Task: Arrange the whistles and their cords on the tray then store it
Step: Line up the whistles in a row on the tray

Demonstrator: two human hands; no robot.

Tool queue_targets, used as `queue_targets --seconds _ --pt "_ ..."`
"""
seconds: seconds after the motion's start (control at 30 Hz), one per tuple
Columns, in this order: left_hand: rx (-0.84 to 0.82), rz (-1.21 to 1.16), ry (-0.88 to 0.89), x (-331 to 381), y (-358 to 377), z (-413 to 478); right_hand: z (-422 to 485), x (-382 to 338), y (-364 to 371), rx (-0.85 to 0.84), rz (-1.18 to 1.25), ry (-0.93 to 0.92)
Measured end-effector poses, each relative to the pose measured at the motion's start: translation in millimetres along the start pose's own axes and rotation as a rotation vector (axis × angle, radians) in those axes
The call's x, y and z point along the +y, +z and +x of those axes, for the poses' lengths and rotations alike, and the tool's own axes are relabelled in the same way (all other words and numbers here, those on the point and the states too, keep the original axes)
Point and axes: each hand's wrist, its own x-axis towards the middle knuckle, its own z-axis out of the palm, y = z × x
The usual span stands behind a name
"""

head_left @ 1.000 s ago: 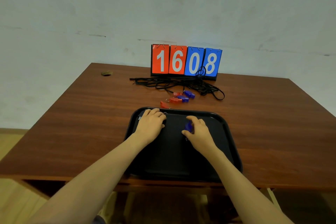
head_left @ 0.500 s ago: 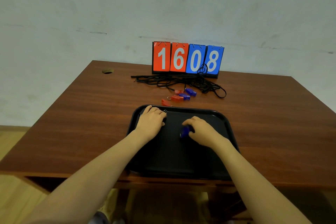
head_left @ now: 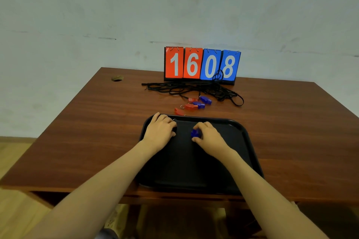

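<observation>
- The tray (head_left: 247, 136) lies on the desk (head_left: 93, 126) at its near edge, and both hands work over the tray's far half.
- The right hand (head_left: 210, 137) pinches a blue whistle (head_left: 194, 133) between thumb and curled fingers, just above or on the middle of the tray's far half; I cannot tell whether it touches the surface.
- The left hand (head_left: 159, 132) rests at the tray's far left corner with its fingers bent down. A small metal ring (head_left: 174, 120) shows at its fingertips, but whether the hand holds anything is hidden.
- Just beyond the tray's far rim lie the loose whistles (head_left: 189, 106), three red and two blue. The black cords (head_left: 194, 88) sprawl in a tangle farther beyond, in front of a scoreboard (head_left: 202, 64).
- The step in hand looks like placing whistles on the tray, and it seems early, since most of the whistles and all the cords are off it.
- Next, the blue whistle needs setting down in a tidy spot. Then a reach past the far rim can fetch another whistle. The cords will likely need untangling before they can lie neatly.
</observation>
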Motion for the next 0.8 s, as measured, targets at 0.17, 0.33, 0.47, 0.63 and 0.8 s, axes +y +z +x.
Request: queue_targets --seconds 0.17,0.33,0.47,0.63,0.8 --pt "0.025 -0.006 -0.016 -7 2 -1 11 -7 9 0.046 0.039 -0.028" --pt "0.053 0.016 -0.005 -7 5 1 18 -12 18 0.067 0.060 -0.049" --pt "0.073 -0.010 0.008 -8 6 4 23 -12 24 0.057 0.046 -0.059" --pt "0.085 -0.020 0.015 -8 7 3 29 -12 25 0.033 0.067 -0.081" --pt "0.051 0.012 0.007 -9 8 4 33 -13 27 0.054 0.086 -0.088"
